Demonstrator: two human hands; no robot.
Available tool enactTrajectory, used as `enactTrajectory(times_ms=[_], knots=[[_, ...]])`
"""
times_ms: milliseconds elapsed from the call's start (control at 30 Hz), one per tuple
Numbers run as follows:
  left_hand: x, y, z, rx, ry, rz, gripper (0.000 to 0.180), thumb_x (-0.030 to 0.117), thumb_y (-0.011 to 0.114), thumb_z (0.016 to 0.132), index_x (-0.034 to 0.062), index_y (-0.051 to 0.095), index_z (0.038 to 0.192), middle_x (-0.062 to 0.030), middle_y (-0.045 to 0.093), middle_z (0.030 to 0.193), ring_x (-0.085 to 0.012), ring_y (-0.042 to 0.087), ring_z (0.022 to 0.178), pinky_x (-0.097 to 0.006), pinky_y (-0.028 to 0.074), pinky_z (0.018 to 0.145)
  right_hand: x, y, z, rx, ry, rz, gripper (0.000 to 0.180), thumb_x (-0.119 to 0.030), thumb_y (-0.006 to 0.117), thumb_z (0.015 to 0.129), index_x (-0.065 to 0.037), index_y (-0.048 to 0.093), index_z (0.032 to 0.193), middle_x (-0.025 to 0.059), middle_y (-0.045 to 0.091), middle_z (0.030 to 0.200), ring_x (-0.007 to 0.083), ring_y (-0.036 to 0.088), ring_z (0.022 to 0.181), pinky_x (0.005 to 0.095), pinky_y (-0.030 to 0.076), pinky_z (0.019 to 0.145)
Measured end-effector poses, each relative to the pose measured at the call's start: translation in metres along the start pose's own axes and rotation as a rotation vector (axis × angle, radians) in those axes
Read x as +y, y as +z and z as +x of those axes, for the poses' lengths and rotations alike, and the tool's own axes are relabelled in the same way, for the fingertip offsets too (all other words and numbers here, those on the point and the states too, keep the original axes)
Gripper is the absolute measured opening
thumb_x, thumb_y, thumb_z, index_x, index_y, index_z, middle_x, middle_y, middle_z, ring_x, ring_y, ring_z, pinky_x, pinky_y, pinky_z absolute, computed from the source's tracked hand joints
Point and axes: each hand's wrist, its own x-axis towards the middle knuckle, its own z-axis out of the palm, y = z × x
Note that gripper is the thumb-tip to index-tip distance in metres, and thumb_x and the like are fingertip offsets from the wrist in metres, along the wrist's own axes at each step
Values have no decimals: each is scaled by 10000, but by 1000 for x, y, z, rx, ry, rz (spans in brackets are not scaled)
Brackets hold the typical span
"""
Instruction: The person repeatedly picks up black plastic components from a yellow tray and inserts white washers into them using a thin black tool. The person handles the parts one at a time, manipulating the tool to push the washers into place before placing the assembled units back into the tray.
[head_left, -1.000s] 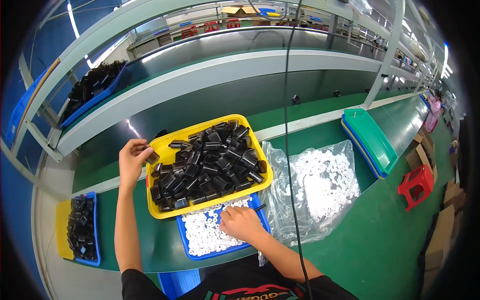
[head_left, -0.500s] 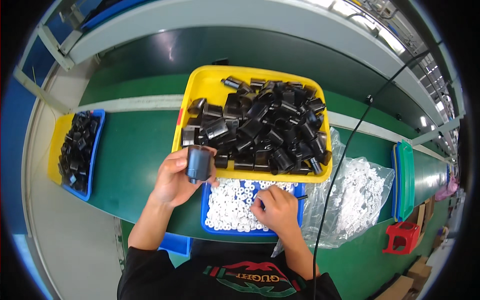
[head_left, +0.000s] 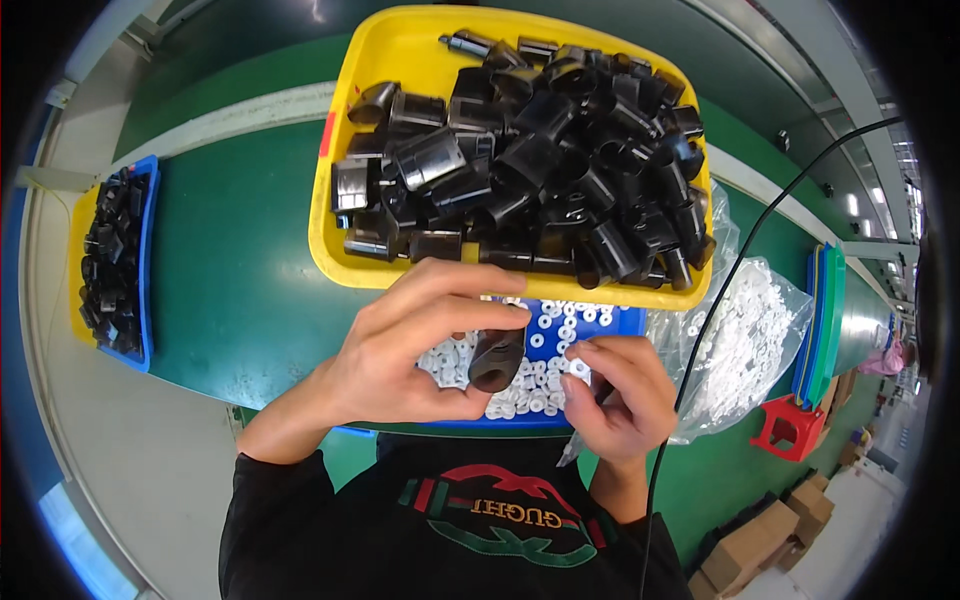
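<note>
Left hand (head_left: 415, 350) at centre frame has its fingers closed around a black tube (head_left: 497, 360), held just above the blue tray (head_left: 625, 322) of small white rings (head_left: 535, 385); right hand (head_left: 622, 400) beside it pinches its fingertips together over the rings – what it grips is too small to tell. Upper centre, a yellow bin (head_left: 400, 60) heaped with black parts (head_left: 540, 160) overlaps the blue tray's far edge – a clear bag of white rings (head_left: 745, 335) lies at right, a black cable (head_left: 720, 300) crosses it, and a second bin of black parts (head_left: 110, 260) sits far left on the green table (head_left: 240, 260).
</note>
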Motion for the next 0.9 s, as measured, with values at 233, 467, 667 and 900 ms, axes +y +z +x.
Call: enactTrajectory(times_ms=[233,467,667,900], knots=[[-9,12,-9,87,36,55,535,75,874,578,8,675,1070,-124,629,987,-269,640,840,-341,534,698,-18,4,18,-150,-19,203,319,-22,863,661,-28,707,939,105,684,902,183,675,731,261,540,591],[-15,19,-14,138,63,58,542,175,937,586,7,659,1020,-134,609,945,-230,620,765,-313,519,634,-20,15,18,-160,-55,90,415,-58,876,663,-50,702,1039,73,590,972,151,663,722,247,554,564],[-15,24,-15,183,81,43,519,180,929,602,5,646,1000,-132,605,938,-228,610,761,-308,509,624,-20,16,15,-171,-13,95,477,-49,873,678,-24,674,1111,93,558,1001,141,668,711,246,590,582],[-18,24,-18,196,93,34,533,175,917,593,3,654,1023,-127,600,952,-229,600,776,-313,504,631,-17,17,18,-211,-12,68,474,-29,862,671,-8,673,1104,93,600,948,145,668,719,245,577,587]])
